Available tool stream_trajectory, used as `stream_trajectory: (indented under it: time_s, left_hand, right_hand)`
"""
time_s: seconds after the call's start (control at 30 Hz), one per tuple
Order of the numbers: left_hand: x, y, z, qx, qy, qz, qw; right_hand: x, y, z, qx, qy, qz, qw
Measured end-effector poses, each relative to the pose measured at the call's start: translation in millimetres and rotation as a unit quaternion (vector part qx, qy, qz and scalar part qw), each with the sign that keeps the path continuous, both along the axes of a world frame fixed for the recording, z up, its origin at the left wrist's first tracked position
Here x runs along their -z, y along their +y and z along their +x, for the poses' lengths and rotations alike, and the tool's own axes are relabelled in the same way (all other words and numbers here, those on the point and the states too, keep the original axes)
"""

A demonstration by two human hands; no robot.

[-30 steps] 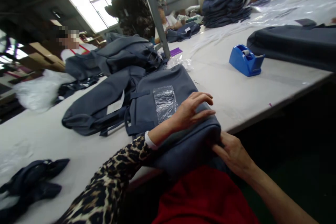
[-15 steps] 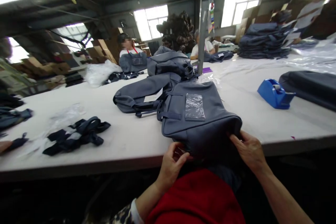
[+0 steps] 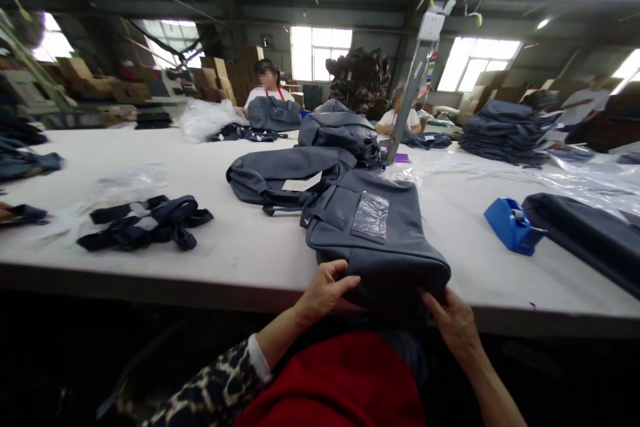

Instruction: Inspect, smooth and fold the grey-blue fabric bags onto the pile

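A dark blue-grey bag (image 3: pixel 399 219) with a clear plastic window pocket (image 3: pixel 371 217) lies at the table's front edge, its near end hanging slightly over. My left hand (image 3: pixel 326 290) holds the near left side, thumb on top, with the other fingers partly hidden behind the bag. At the near right corner, my right hand (image 3: pixel 451 321) grips the bag, and its fingertips are tucked out of sight underneath. Just behind lies another blue-grey bag (image 3: pixel 280 173) with a white tag (image 3: pixel 302 183) on it.
A blue tape dispenser (image 3: pixel 511 225) and a long dark bag (image 3: pixel 585 233) are to the right. Dark straps (image 3: pixel 150 221) lie in a bundle on the left. A metal post (image 3: pixel 406 93) rises behind the bags; co-workers sit across the white table (image 3: pixel 260 250).
The view has levelled and tipped upward. Both hands stay on the bag; my left hand now sits higher against its side, and the near end looks squarer.
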State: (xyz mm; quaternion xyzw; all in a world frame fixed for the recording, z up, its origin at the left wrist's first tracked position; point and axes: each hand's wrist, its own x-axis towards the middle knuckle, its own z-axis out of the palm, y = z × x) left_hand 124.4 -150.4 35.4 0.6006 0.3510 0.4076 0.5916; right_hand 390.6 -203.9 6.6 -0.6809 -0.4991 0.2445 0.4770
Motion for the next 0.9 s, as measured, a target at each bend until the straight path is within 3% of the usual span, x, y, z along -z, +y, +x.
stream_trajectory:
  time_s: [0.2, 0.4, 0.53, 0.73, 0.9]
  left_hand:
    - [11.4, -1.2, -13.1, 0.002, -0.027, -0.024, 0.999]
    - [21.8, 12.2, -46.7, 0.012, -0.021, -0.039, 0.999]
    - [16.1, 23.4, -49.7, 0.032, -0.044, -0.054, 0.997]
    - [9.0, 24.0, -48.2, 0.062, -0.046, -0.06, 0.995]
    - [20.0, 3.3, -56.2, 0.041, 0.013, 0.019, 0.999]
  right_hand:
    - [12.7, -5.2, -5.4, -0.011, 0.002, -0.031, 0.999]
    - [18.0, -13.6, -23.4, -0.15, 0.03, -0.082, 0.985]
    - [23.4, -10.3, -20.4, -0.205, 0.084, -0.104, 0.97]
    - [28.3, -7.1, -18.2, -0.167, 0.106, -0.083, 0.977]
    - [45.3, -6.4, -22.1, -0.151, 0.108, -0.073, 0.98]
